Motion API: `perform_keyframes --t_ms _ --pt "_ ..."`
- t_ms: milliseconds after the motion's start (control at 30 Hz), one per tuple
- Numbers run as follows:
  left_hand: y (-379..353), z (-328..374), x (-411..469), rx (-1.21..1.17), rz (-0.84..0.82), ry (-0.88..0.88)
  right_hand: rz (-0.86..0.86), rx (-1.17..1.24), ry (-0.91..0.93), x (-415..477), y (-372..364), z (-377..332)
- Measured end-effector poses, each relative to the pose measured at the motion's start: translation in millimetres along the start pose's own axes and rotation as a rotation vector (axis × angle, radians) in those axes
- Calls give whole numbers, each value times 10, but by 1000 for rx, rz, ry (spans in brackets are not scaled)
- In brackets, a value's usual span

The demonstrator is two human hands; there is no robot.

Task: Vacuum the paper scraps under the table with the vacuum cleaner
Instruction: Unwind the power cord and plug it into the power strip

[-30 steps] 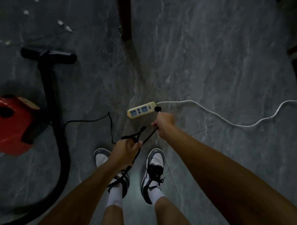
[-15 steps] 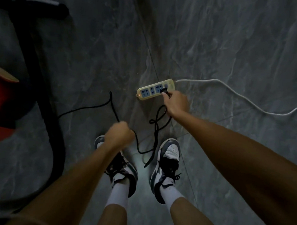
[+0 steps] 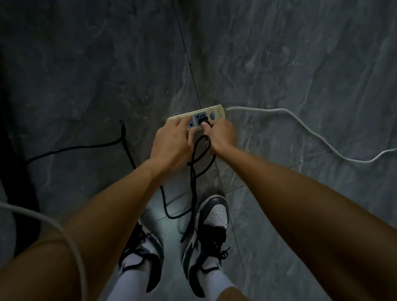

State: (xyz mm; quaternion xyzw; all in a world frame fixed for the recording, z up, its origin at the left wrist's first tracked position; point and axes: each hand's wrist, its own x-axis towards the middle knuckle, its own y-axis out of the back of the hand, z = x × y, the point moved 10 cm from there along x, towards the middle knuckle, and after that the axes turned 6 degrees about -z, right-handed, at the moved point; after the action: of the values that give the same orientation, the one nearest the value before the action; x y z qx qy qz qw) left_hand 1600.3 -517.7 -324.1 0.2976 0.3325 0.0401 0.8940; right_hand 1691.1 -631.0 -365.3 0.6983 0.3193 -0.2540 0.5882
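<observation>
A cream power strip (image 3: pixel 216 110) lies on the grey stone floor just ahead of my feet. My right hand (image 3: pixel 220 136) pinches the black plug (image 3: pixel 203 121) of the vacuum's cord at one of the strip's sockets. My left hand (image 3: pixel 172 143) rests on the strip's left end with fingers laid over it. The black cord (image 3: pixel 123 139) loops from the plug back between my shoes and away to the left. The vacuum's dark hose (image 3: pixel 15 156) runs along the left edge; its body and the paper scraps are out of view.
The strip's white cable (image 3: pixel 304 126) snakes off to the right across the floor. Another pale cable (image 3: pixel 60 227) curves over my left arm near the camera. My two shoes (image 3: pixel 209 235) stand close below the hands, with cord slack between them.
The view dropped closer to the floor and the red vacuum body left the frame. My left hand let go of the cord and moved onto the strip. My right hand brought the plug onto a socket.
</observation>
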Motion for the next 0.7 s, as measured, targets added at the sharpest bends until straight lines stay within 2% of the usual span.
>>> perform_keyframes --t_ms 200,367,533,700 --pt "43 5 56 166 6 -24 -30 -71 29 68 70 -207" --pt "67 -26 64 187 -13 -7 -21 -126 30 42 147 -264" --pt "32 -88 -10 208 -58 -5 -34 -52 -19 1 33 -66" --pt "19 -148 -33 259 -79 9 -40 -129 15 -45 20 -44"
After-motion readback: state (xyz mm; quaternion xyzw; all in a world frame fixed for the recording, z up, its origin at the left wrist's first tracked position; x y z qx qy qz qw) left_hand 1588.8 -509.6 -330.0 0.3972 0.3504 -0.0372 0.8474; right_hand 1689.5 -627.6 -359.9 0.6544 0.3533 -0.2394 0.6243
